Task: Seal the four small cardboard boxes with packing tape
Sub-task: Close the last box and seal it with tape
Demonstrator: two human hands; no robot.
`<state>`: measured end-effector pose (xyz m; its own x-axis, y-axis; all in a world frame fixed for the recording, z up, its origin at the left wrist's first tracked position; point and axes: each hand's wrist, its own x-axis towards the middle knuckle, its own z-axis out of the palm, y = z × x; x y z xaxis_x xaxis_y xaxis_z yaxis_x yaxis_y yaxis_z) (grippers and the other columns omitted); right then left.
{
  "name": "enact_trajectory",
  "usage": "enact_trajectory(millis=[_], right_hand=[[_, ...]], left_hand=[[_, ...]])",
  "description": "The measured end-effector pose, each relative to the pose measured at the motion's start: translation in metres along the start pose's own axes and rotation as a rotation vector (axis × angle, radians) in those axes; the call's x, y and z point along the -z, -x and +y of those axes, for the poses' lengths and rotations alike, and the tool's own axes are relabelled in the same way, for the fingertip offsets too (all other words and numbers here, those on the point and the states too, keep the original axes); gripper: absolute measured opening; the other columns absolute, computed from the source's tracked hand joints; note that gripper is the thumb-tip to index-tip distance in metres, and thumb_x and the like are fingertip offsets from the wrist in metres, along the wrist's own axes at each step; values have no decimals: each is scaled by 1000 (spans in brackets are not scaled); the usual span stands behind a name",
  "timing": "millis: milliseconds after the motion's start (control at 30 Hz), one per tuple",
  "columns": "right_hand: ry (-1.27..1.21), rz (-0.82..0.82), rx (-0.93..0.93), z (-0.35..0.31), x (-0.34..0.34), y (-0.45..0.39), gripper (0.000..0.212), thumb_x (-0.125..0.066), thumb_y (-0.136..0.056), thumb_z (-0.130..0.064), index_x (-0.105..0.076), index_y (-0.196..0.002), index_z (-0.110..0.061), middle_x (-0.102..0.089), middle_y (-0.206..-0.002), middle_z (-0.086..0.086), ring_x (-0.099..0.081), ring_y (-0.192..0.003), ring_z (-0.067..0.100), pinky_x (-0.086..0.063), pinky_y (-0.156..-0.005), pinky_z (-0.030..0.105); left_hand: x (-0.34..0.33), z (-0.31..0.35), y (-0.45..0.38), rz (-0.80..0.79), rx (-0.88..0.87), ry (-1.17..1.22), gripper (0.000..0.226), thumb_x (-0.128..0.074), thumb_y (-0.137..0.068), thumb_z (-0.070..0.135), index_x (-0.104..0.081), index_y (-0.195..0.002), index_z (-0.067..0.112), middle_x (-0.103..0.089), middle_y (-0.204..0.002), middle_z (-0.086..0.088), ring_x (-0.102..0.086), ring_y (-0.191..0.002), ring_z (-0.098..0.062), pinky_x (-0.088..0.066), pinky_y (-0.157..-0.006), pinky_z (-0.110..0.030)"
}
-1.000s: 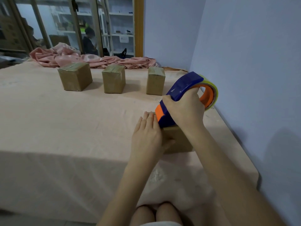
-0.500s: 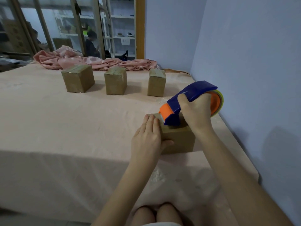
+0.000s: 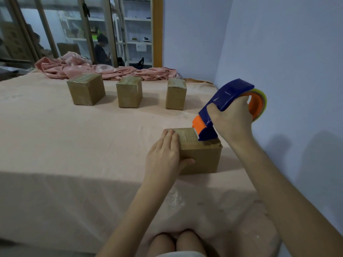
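Near the front right edge of the peach-clothed tabletop [image 3: 74, 145] sits the small brown cardboard box [image 3: 201, 156] being sealed. The left hand [image 3: 164, 156] lies flat against its left side, fingers straight, thumb on the front face. The right hand [image 3: 232, 123] has its grip wrapped round the blue-and-orange tape dispenser [image 3: 222, 106], whose nose touches the box top. If the steadying hand slackens, the light box could slide with the pull, so the strip wrinkles or misses the seam. Three similar taped boxes [image 3: 129, 92] stand near the far edge.
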<state>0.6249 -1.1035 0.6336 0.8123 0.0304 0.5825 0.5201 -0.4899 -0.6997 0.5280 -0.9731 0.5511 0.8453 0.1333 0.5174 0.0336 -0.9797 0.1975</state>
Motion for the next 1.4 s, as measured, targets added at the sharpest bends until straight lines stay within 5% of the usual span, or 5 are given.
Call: enact_trajectory(millis=[433,767,1000,1200,1400], right_hand=[[223,-28,50,5,-15,0,50,-66,-81,-32,-40,-118,-11,-48,-93,-7,-48,-75,10,-35,-51,14],[177,37,22,5,-18,10,62,-70,-78,-33,-38,-126,-11,-58,-115,6,-46,-83,8,-40,-60,17],[162,42,116,-17,-42,20,51,-70,-77,-34,-44,-114,-10,-47,-90,-8,-48,-74,7,-35,-53,12],[125,19,60,-19,-50,15,50,-69,-78,-32,-40,-113,-12,-47,-91,-6,-49,-76,9,-39,-54,16],[83,65,64,-13,-50,19,59,-71,-76,-38,-42,-119,-12,-44,-96,-10,-46,-78,7,-36,-55,13]], left_hand=[[1,19,-15,-54,-20,-140,105,-50,-82,66,-7,-147,-2,-9,-155,-21,-3,-145,-33,0,-115,-37],[-11,24,-16,-57,-93,-147,95,-39,-86,68,-10,-149,3,-16,-156,-16,-12,-145,-27,-7,-117,-35],[8,-3,-9,-96,-56,-201,96,-40,-85,68,-6,-150,7,-11,-158,-9,-4,-146,-22,-1,-117,-32],[17,0,-29,-206,-4,-247,91,-55,-85,56,-16,-147,1,-11,-156,-18,-2,-145,-32,-3,-116,-39],[1,0,-18,-128,47,-193,109,-43,-78,76,-3,-149,3,-6,-157,-14,-4,-146,-24,-2,-116,-33]])
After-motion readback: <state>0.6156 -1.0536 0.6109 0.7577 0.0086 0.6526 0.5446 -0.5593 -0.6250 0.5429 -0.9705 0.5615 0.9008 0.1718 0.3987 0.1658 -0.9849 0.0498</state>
